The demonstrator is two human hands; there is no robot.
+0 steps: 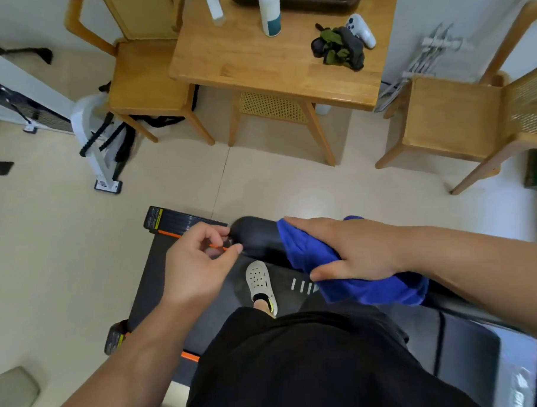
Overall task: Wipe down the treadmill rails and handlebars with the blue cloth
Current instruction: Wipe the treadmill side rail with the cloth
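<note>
Both hands are at the handlebar [258, 239]. The right hand [357, 248] lies flat on the blue cloth [366, 291] and presses it onto the bar, fingers straight and aimed at the bar's rounded tip, thumb along the near side. The left hand [199, 263] hovers at that tip, loosely curled and holding nothing. I cannot tell whether its fingertips touch the bar.

The treadmill [152, 288] lies below the handlebar, and the person stands on its belt. Its orange-striped side rail [190, 356] runs left of and beneath the bar, with no cloth on it.

The handlebar is a dark padded tube. Its long axis runs diagonally from lower right, where it passes under the right forearm, up to the rounded free end, which points away from the person toward the wooden table [255, 65] beyond.

The blue cloth is draped across the middle of the bar, bunched under the palm, with a fold hanging on the near side. A short bare stretch of bar shows between the cloth and the tip.

As I judge it, the job is only partly done. This bar is being wiped toward its end, and the rails and any other bar remain.
</note>
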